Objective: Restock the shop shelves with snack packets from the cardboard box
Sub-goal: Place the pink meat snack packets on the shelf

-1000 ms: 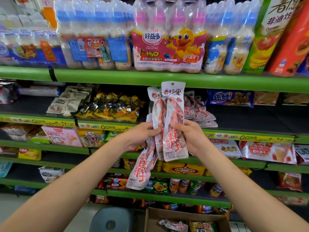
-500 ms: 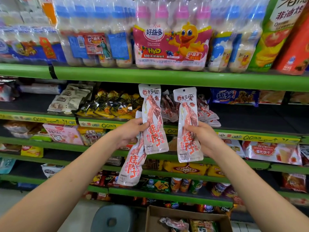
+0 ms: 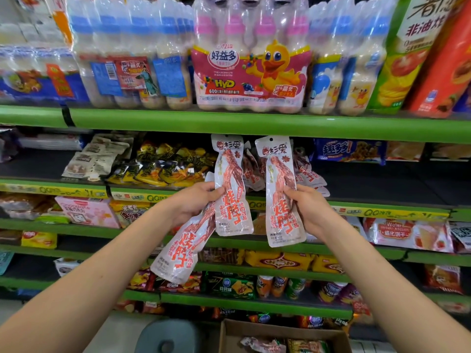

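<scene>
My left hand (image 3: 193, 202) grips two long white-and-red snack packets: one upright (image 3: 230, 184) and one hanging down to the left (image 3: 182, 250). In my right hand (image 3: 309, 207) is a third packet of the same kind (image 3: 280, 192), held upright and apart from the other two. Behind them, more of these packets (image 3: 309, 174) lie in a pile on the dark second shelf (image 3: 377, 184). The open cardboard box (image 3: 280, 329) stands on the floor at the bottom, with several packets inside.
Green-edged shelves fill the view. Bottled drink packs (image 3: 249, 62) stand on the top shelf. Yellow-black snack bags (image 3: 163, 166) lie left of the packet pile, a blue packet (image 3: 349, 151) to the right. A grey stool (image 3: 168, 337) stands left of the box.
The packets were bunched between both hands a second ago. My right hand has drawn one packet off to the right, while my left hand keeps the other two.
</scene>
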{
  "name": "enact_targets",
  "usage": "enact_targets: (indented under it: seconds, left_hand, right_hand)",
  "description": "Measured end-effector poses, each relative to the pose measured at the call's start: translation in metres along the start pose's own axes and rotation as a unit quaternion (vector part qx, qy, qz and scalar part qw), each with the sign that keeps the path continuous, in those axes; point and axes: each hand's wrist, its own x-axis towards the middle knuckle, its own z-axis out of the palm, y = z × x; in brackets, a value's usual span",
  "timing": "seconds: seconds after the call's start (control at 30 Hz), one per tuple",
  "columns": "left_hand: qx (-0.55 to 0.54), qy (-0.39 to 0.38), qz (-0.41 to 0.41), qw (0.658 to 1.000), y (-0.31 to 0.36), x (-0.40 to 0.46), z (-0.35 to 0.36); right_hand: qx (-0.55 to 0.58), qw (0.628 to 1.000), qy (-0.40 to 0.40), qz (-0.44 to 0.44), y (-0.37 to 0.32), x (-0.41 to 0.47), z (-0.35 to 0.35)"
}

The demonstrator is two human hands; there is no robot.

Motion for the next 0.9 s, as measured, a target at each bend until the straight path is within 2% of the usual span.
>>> enact_targets:
  seconds: [0.3, 0.5, 0.63, 0.73, 0.9]
  left_hand:
    - [0.067, -0.014, -0.021, 0.997, 0.022, 0.008, -0.005]
    - [0.065, -0.041, -0.041, 0.996, 0.055, 0.027, -0.008]
    - [0.084, -0.044, -0.096, 0.991, 0.087, 0.043, -0.009]
    - [0.128, -0.041, -0.119, 0.984, 0.101, 0.053, -0.009]
    - [0.192, -0.002, -0.109, 0.975, 0.106, 0.069, 0.0]
  right_hand:
    - [-0.037, 0.996, 0.083, 0.022, -0.014, 0.002, -0.031]
    - [-0.03, 0.995, 0.086, -0.041, -0.039, 0.01, -0.049]
    - [0.011, 0.991, 0.119, -0.059, -0.055, 0.021, -0.057]
    - [0.011, 0.986, 0.156, -0.062, -0.061, 0.037, -0.066]
    - [-0.031, 0.974, 0.214, -0.071, -0.063, 0.068, -0.076]
